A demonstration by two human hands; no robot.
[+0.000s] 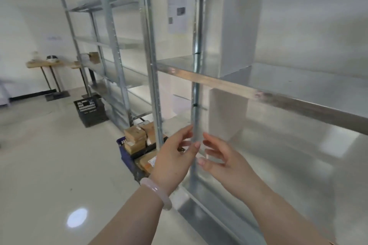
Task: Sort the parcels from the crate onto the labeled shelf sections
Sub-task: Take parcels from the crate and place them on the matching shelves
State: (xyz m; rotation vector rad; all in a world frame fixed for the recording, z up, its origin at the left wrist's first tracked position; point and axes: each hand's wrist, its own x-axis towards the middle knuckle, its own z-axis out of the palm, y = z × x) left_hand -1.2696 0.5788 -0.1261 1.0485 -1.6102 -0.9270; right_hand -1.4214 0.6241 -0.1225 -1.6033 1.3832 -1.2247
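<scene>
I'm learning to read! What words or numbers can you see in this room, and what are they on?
No text here is clear enough to read.
Paper sheet: print and small pictures, too blurred.
Black crate: white marks, too blurred.
Blue crate: white letters at its rim, too blurred.
Parcels: stickers, too small.
Wall sign: too faint.

One wide head-worn view looks forward and slightly down, close to the grey galvanised metal shelving (278, 98), pale glossy floor (49, 165) at left.
</scene>
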